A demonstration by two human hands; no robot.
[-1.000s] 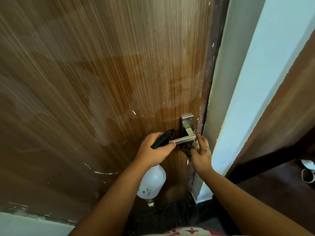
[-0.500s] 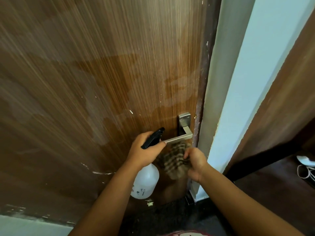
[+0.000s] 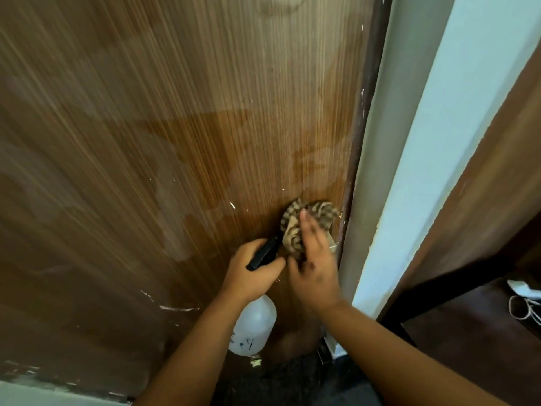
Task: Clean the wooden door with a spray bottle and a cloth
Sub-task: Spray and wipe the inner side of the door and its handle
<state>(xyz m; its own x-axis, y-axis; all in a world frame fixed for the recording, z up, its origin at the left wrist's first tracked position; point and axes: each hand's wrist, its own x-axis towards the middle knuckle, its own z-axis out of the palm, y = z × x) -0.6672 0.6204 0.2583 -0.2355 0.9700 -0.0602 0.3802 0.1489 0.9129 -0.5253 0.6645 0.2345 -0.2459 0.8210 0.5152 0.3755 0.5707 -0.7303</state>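
The wooden door [image 3: 181, 136] fills most of the view, streaked with damp patches. My right hand [image 3: 314, 265] presses a checked brown cloth [image 3: 298, 227] flat against the door near its right edge, where the metal handle sits; the cloth and hand hide the handle almost wholly. My left hand [image 3: 253, 272] grips the black trigger head of a white spray bottle [image 3: 253, 329], which hangs below my fist, close to the door and just left of the cloth.
A pale door frame [image 3: 409, 171] runs up the right side, with a second brown panel [image 3: 483, 186] beyond it. A white cable and object [image 3: 524, 300] lie on the dark floor at far right. Dark floor [image 3: 292, 382] lies below the door.
My right hand has lifted the cloth from below the handle up over it, covering the handle. My left hand with the bottle has barely moved.
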